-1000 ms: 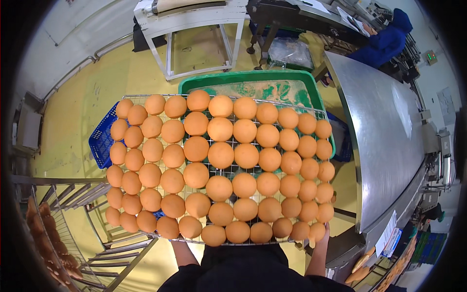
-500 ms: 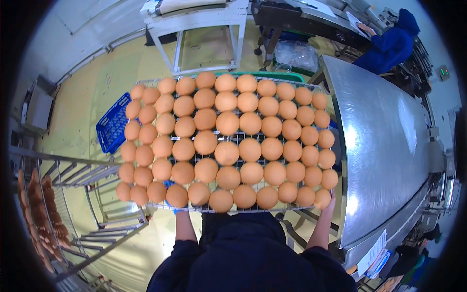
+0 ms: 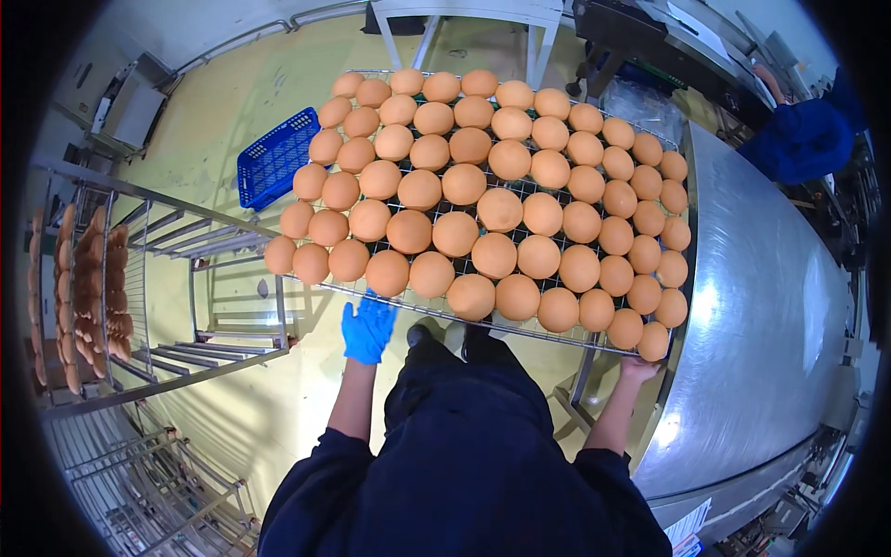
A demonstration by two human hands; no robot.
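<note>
A wire rack spans the middle of the view, tilted a little with its right near corner lowest. Rows of round, golden-brown buns cover it. My left hand, in a blue glove, reaches up to the rack's near edge at the left. Its fingers go partly under the wires, holding the rack from below. At the right near corner my bare right hand grips the rack from underneath; most of its fingers are hidden by the rack and buns.
To the right runs a long steel table, partly under the rack's right side. A metal trolley with more loaded racks stands at the left. A blue crate lies on the floor behind it. At the far right is a person in blue.
The loaded rack has moved away from me and to the right, turning slightly clockwise. My left hand, mostly hidden before, now shows at its near edge. The trolley appears farther into view.
</note>
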